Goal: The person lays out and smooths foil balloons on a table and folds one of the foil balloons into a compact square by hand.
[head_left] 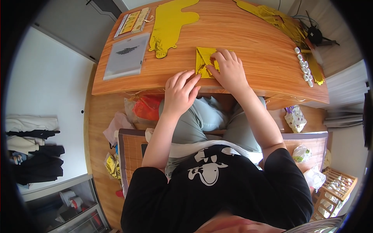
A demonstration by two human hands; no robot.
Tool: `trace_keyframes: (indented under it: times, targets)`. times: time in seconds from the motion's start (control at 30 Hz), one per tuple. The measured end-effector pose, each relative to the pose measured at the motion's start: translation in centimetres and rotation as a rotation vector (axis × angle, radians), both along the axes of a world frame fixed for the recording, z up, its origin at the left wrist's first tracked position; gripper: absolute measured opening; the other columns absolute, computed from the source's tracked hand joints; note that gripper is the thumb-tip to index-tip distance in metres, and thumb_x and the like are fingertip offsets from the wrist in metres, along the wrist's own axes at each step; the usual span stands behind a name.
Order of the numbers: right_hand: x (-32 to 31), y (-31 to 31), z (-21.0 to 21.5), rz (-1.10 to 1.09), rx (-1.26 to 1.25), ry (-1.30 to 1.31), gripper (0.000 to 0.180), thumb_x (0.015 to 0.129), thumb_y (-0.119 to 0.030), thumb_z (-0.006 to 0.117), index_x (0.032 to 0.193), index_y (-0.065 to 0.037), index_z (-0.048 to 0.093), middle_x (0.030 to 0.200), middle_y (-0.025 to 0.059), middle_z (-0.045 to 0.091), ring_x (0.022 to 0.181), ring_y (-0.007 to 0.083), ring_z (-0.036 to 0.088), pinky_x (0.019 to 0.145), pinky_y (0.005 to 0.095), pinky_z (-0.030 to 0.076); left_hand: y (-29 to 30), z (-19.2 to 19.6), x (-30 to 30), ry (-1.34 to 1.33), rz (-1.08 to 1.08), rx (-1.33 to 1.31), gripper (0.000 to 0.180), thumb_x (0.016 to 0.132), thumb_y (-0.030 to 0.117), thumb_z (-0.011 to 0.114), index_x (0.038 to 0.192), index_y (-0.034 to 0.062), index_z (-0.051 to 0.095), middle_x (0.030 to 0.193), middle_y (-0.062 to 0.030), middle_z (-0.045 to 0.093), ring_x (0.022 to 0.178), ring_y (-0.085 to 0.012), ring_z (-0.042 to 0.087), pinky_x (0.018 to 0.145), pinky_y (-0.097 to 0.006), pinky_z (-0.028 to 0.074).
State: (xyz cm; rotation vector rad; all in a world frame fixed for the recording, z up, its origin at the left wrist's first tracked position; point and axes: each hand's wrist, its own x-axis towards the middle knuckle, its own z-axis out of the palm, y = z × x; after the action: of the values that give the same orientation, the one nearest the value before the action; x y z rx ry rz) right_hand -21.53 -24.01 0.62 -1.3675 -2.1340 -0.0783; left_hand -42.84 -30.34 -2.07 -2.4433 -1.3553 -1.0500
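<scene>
A gold foil sheet (pixel 204 53), folded into a small creased square, lies near the front edge of the wooden table. My right hand (pixel 230 71) rests over its right side, thumb and fingers apart and touching the foil. At the square's lower left corner is my left hand (pixel 179 91), its fingers stretched out and the fingertips at the foil's edge. Further back on the left lies a flat, unfolded gold foil balloon (pixel 167 25) with rounded lobes and a crinkled lower end.
A clear plastic sleeve (pixel 126 56) and a flat box (pixel 132 23) sit at the table's left. More gold foil (pixel 268 15) stretches along the far right, beside a black router (pixel 314 35). Several white folded bundles (pixel 305 69) line the right edge. Bags, including a red one (pixel 147 107), lie below.
</scene>
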Motion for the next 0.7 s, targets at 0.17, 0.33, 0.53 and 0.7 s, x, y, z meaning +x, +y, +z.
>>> trace_keyframes:
  times: [0.17,0.33,0.53,0.7]
  targets:
    - [-0.2,0.0,-0.1,0.032,-0.004,-0.018,0.046,0.095,-0.031,0.070,0.136,-0.014,0.059,0.142,0.0117,0.057,0.128,0.0331,0.055,0.104,0.0468,0.046,0.3,-0.2,-0.1,0.036,-0.028,-0.023,0.034,0.094,0.024,0.068,0.125,0.0113,0.070,0.130,-0.0035,0.066,0.122,-0.0232,0.058,0.104,-0.044,0.044]
    - [0.0,0.2,-0.2,0.033,-0.071,-0.038,0.046,0.100,-0.033,0.064,0.142,-0.015,0.057,0.142,0.0098,0.058,0.129,0.0319,0.055,0.107,0.0469,0.043,1.3,1.0,-1.1,0.211,-0.099,0.042,0.035,0.093,0.022,0.069,0.127,0.0134,0.070,0.129,-0.0015,0.068,0.121,-0.0196,0.060,0.106,-0.043,0.042]
    - [0.0,0.2,-0.1,0.056,-0.107,-0.010,0.041,0.101,-0.031,0.060,0.137,-0.011,0.063,0.142,0.0103,0.060,0.129,0.0321,0.055,0.108,0.0466,0.042,3.4,2.5,-2.9,0.354,-0.312,0.002,0.039,0.091,0.019,0.071,0.130,0.0160,0.069,0.120,-0.0020,0.070,0.117,-0.0196,0.061,0.106,-0.041,0.043]
    - [0.4,0.2,-0.3,0.064,-0.119,0.009,0.040,0.102,-0.028,0.059,0.136,-0.008,0.065,0.144,0.0102,0.060,0.130,0.0321,0.055,0.110,0.0471,0.042,4.7,3.5,-2.2,0.136,-0.341,-0.163,0.033,0.091,0.015,0.071,0.124,0.0116,0.069,0.111,-0.0063,0.071,0.106,-0.0237,0.066,0.102,-0.042,0.046]
